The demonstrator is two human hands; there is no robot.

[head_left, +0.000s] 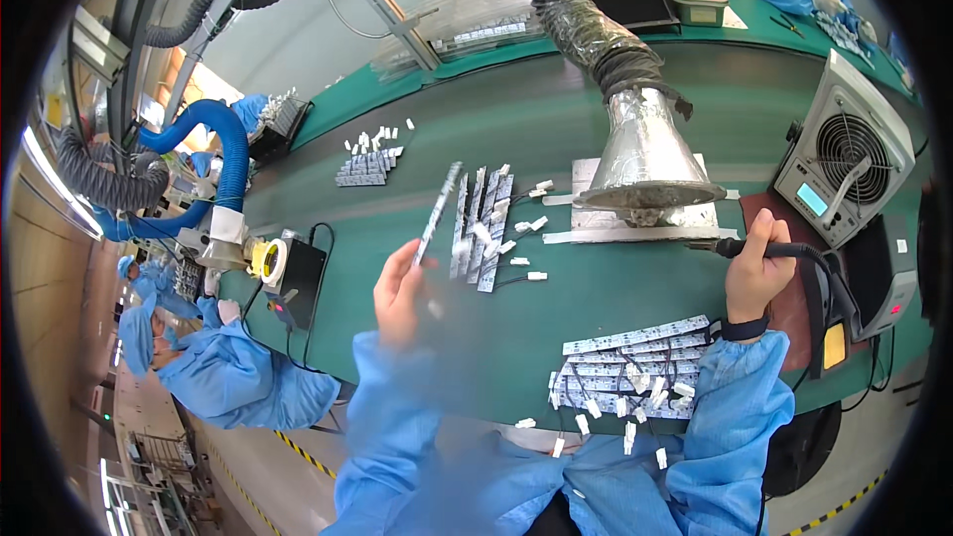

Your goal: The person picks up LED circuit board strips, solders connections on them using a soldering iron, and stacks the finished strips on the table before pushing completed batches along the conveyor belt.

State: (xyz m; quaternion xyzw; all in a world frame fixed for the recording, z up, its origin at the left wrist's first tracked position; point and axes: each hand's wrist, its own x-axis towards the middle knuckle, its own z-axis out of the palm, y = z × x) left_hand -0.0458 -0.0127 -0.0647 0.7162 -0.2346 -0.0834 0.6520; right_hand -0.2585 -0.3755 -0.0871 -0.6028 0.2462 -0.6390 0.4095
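My left hand grips one thin circuit board strip by its lower end and holds it up at a slant. To its right, several similar strips with white connectors lie side by side on the green bench. My right hand is closed around the handle of a soldering iron. The iron's tip points left, near the front edge of a pale plate. Closer to my body lies a pile of strips with dark leads and white connectors. A blur hides part of my left forearm.
A metal extraction funnel hangs over the plate. At the right stand a fan unit and a dark box with a red display. More strips lie farther left. Co-workers in blue are at the left and far right.
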